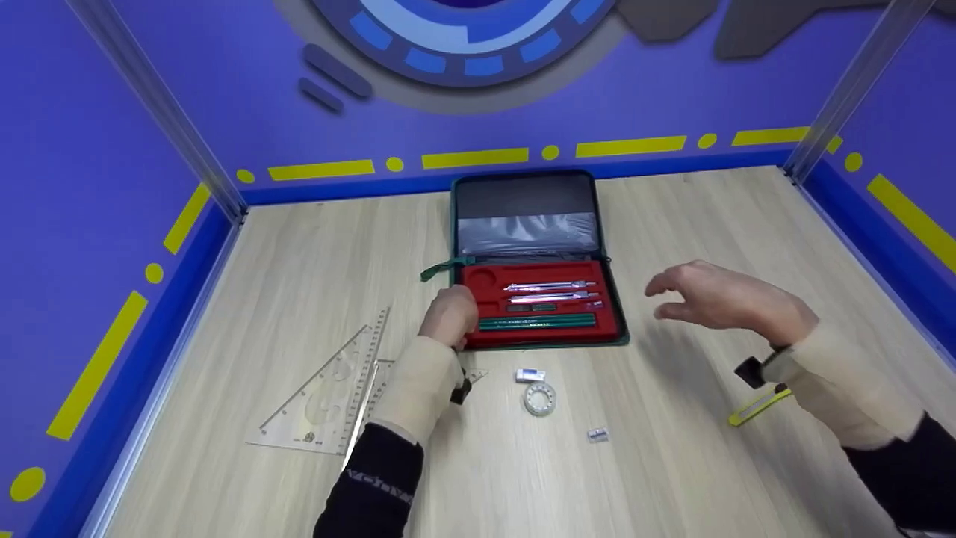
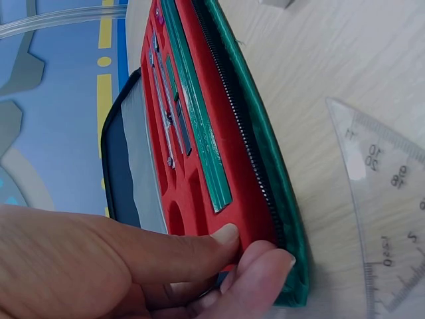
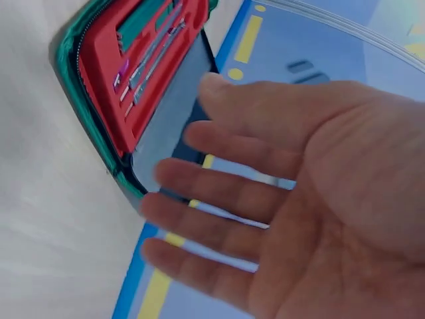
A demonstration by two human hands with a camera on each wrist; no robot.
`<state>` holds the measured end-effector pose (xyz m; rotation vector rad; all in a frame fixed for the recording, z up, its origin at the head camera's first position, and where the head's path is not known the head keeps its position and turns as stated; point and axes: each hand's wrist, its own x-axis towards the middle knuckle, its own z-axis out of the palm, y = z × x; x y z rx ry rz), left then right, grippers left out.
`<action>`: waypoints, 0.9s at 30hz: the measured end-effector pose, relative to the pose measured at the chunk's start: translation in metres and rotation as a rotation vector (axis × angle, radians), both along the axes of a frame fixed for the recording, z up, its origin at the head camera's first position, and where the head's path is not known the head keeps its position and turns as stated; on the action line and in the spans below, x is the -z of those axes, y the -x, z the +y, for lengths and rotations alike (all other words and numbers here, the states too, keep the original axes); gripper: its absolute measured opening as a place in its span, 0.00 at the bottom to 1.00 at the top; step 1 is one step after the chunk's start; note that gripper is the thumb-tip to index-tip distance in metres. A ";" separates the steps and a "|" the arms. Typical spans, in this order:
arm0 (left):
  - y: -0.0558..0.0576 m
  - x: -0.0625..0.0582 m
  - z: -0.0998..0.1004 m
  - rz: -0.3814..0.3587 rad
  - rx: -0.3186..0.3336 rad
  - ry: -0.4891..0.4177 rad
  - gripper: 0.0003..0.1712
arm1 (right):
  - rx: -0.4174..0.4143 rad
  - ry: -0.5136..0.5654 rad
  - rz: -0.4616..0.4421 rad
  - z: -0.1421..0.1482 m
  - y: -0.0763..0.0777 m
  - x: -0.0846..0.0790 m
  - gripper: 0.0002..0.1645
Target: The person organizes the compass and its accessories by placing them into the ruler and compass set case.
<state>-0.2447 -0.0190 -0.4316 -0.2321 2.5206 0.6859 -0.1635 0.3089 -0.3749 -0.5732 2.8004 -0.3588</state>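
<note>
A green zip case (image 1: 526, 196) lies unfolded on the table, its lid leaning up at the back. Inside it is a red moulded tray (image 1: 549, 271) with two slim metal drawing instruments (image 1: 553, 297), a small dark piece (image 1: 532, 307) and green pencils (image 1: 538, 322). My left hand (image 1: 448, 315) pinches the tray's front left corner, thumb (image 2: 226, 234) on top and index finger (image 2: 269, 266) at the side, by the zipper. My right hand (image 1: 706, 295) hovers right of the case, fingers spread and slightly bent, holding nothing.
Clear set squares (image 1: 321, 403) lie at left, one partly beneath my left forearm. In front of the case are an eraser (image 1: 530, 375), a tape roll (image 1: 539, 399) and a small sharpener (image 1: 597, 435). A yellow cutter (image 1: 758, 407) lies by my right wrist. Blue walls enclose the table.
</note>
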 end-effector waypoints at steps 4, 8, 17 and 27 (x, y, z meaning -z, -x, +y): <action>-0.001 -0.002 0.000 -0.012 -0.029 -0.012 0.08 | 0.022 -0.018 -0.041 0.012 -0.017 -0.002 0.22; -0.001 -0.003 0.000 -0.013 -0.025 -0.009 0.07 | 0.049 -0.037 -0.109 0.026 -0.033 -0.001 0.27; -0.001 -0.002 0.000 -0.001 -0.010 -0.032 0.07 | 0.124 -0.034 -0.252 0.053 -0.060 0.020 0.37; -0.002 0.001 -0.003 0.011 0.003 -0.038 0.06 | 0.204 -0.075 -0.204 0.077 -0.089 0.047 0.38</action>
